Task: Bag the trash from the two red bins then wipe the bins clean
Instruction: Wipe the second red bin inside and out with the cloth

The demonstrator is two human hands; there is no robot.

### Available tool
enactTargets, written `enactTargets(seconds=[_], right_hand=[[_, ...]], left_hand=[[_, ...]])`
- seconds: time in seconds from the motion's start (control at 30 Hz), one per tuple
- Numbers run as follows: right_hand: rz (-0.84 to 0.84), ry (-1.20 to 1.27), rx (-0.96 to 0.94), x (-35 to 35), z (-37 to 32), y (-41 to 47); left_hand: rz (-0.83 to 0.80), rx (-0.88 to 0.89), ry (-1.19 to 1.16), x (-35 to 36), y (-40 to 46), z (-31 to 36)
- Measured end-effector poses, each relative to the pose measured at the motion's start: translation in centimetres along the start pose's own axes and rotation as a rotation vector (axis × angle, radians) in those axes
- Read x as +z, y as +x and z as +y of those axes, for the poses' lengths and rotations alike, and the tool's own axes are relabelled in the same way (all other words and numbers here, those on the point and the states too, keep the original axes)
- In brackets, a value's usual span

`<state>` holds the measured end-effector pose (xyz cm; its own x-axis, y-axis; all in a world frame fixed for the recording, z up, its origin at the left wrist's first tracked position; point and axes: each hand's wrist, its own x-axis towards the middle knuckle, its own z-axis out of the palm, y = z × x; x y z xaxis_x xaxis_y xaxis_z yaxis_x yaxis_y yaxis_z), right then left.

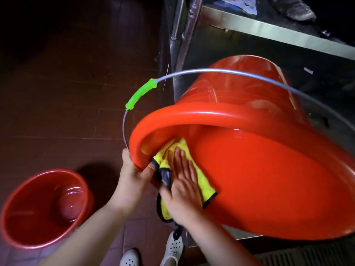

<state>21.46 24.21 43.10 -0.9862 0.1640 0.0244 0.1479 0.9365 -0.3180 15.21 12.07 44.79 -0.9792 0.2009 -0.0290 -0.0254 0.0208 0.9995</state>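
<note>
Right, I see the big red bin [269,169] tipped on its side, mouth toward me. My left hand [134,173] grips its rim at the lower edge, fingers curled round it. My right hand [182,185] lies flat, fingers straight, pressing a yellow cloth [203,189] against the inner wall. The wire handle [211,71] with its green grip [141,94] arcs above the rim. Behind stands a steel table [269,27], its legs [182,35] just beside the bin. The second red bin [38,208] sits upright on the tiled floor [67,112], lower left, well apart. My white shoes [173,246] show below.
</note>
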Motion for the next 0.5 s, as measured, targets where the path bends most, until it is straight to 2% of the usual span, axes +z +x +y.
enactTargets(seconds=[0.13, 0.23, 0.37, 0.43, 0.5], right_hand=[[0.061, 0.063, -0.068, -1.0, 1.7, 0.9], [-0.038, 0.035, 0.097, -1.4, 4.5, 3.9], [-0.127, -0.097, 0.364, -2.9, 9.2, 8.5], [-0.158, -0.15, 0.402, -3.5, 10.3, 10.1], [-0.116, -0.149, 0.363, -3.1, 10.6, 10.9]], left_hand=[[-0.045, 0.063, 0.095, -0.3, 0.6, 1.0], [-0.098, 0.097, 0.088, -0.9, 1.9, 3.4], [-0.265, 0.142, 0.127, -1.6, 2.7, 6.2], [-0.307, 0.129, 0.127, -1.7, 3.0, 6.7], [-0.291, 0.084, 0.085, -1.8, 3.5, 6.1]])
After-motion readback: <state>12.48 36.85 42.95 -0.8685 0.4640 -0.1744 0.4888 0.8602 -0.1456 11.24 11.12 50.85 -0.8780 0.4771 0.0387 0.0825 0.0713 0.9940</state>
